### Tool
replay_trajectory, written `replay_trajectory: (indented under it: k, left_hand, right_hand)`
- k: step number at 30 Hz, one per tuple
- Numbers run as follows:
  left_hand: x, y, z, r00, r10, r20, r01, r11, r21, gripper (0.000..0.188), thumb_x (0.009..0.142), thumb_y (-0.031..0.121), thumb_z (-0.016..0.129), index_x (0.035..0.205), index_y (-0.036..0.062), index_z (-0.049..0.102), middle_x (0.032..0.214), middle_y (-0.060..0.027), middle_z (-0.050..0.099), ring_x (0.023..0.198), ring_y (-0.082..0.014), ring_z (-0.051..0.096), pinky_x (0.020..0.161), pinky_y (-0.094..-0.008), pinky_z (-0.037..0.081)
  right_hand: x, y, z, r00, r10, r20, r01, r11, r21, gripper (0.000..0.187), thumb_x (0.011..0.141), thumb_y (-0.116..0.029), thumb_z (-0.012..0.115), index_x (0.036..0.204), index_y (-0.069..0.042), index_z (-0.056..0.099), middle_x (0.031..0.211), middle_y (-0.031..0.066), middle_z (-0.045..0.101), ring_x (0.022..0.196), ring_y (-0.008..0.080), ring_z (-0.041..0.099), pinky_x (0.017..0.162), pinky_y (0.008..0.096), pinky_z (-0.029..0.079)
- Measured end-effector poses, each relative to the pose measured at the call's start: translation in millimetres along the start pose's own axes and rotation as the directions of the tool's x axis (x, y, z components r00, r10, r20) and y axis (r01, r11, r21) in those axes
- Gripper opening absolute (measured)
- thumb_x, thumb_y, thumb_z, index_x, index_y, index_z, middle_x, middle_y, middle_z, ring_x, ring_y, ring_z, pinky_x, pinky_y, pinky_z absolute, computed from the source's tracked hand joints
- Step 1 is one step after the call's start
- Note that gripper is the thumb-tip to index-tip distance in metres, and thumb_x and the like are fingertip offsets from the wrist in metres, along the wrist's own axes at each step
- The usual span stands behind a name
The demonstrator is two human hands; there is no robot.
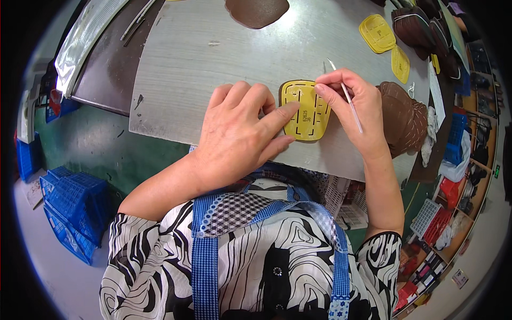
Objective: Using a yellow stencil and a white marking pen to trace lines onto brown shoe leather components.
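A yellow slotted template [308,114] with rounded corners lies on the worktop in front of me. A thin dark brown edge [281,92] of a piece under it shows along its upper left side. My left hand [248,122] presses on the template's left part with the index finger, its thumb by the lower edge and the other fingers curled. In my right hand [356,104] a slim white pen [356,114] is held between the fingers, its thin tip pointing up and away from me. The thumb and index fingertips of that hand meet the template's upper right corner.
Stacked brown pieces [402,120] lie right of my right hand. Farther right are more yellow templates [377,33] and tied brown bundles [413,26]. A brown piece [257,12] lies at the far edge. Blue crates [74,208] stand at the left; shelves [472,208] line the right.
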State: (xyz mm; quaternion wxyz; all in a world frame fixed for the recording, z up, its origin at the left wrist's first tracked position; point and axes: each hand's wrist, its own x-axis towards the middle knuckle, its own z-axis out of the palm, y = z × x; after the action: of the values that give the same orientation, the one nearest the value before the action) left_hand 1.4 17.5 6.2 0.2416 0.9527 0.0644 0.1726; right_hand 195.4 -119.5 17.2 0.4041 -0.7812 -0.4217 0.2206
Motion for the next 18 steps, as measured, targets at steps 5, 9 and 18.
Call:
replay_trajectory:
  k: [5, 9, 18]
  left_hand:
    - [-1.3, 0.2, 5.7, 1.0, -0.012, -0.01, 0.012, 0.998, 0.059, 0.047, 0.081, 0.034, 0.078, 0.125, 0.0178, 0.072, 0.092, -0.0012, 0.052, 0.089, -0.0211, 0.052, 0.089, -0.0394, 0.038]
    - [-0.4, -0.6, 8.3, 1.0, -0.015, -0.021, 0.017, 0.995, 0.099, 0.045, 0.083, 0.035, 0.078, 0.124, 0.0189, 0.073, 0.09, -0.0005, 0.05, 0.088, -0.0204, 0.051, 0.088, -0.0393, 0.038]
    - [1.4, 2.9, 4.8, 0.995, -0.085, 0.047, 0.08, 0.991, 0.106, 0.04, 0.083, 0.032, 0.077, 0.121, 0.0203, 0.074, 0.096, -0.0016, 0.053, 0.095, -0.0225, 0.052, 0.089, -0.0399, 0.038]
  right_hand:
    - [2.3, -2.1, 2.4, 0.998, -0.059, -0.013, 0.058, 0.993, -0.104, 0.015, 0.093, -0.012, 0.074, 0.1, 0.0, 0.07, 0.085, 0.0114, 0.075, 0.077, 0.018, 0.074, 0.071, 0.0292, 0.056]
    - [5.4, -2.6, 2.3, 0.994, -0.11, 0.0, 0.109, 0.983, -0.146, 0.013, 0.093, -0.011, 0.073, 0.099, -0.001, 0.068, 0.085, 0.0122, 0.073, 0.076, 0.0243, 0.073, 0.069, 0.0327, 0.056]
    - [2.1, 0.0, 9.8, 0.969, -0.248, 0.02, 0.234, 0.88, -0.412, 0.016, 0.094, -0.013, 0.072, 0.103, -0.004, 0.063, 0.095, 0.0119, 0.069, 0.084, 0.0298, 0.069, 0.07, 0.037, 0.054]
